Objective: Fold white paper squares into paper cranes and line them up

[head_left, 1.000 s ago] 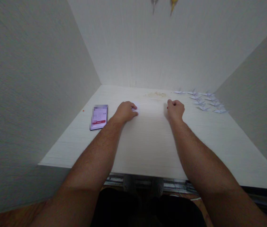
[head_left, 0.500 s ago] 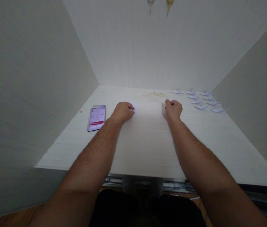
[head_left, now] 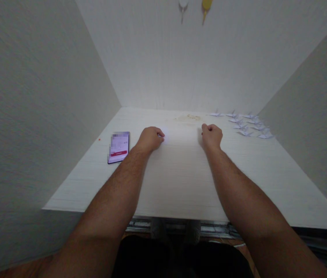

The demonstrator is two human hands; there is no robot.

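Observation:
Both my forearms reach out over a pale wooden table (head_left: 181,185). My left hand (head_left: 149,138) rests on the tabletop with its fingers curled in; a small pale scrap shows at the fingertips, too washed out to name. My right hand (head_left: 212,135) is closed in a loose fist on the table, about a hand's width to the right, and nothing shows in it. A phone (head_left: 118,147) with a lit screen lies flat just left of my left hand.
Several small white folded paper cranes (head_left: 246,123) sit in a cluster at the back right of the table. A yellowish stain (head_left: 189,117) marks the far middle. Pale walls enclose the table on three sides. Two small objects (head_left: 194,5) hang high on the back wall.
The camera tilted slightly, so everything sits a little lower in view. Both hands stay in nearly the same places on the table, still closed.

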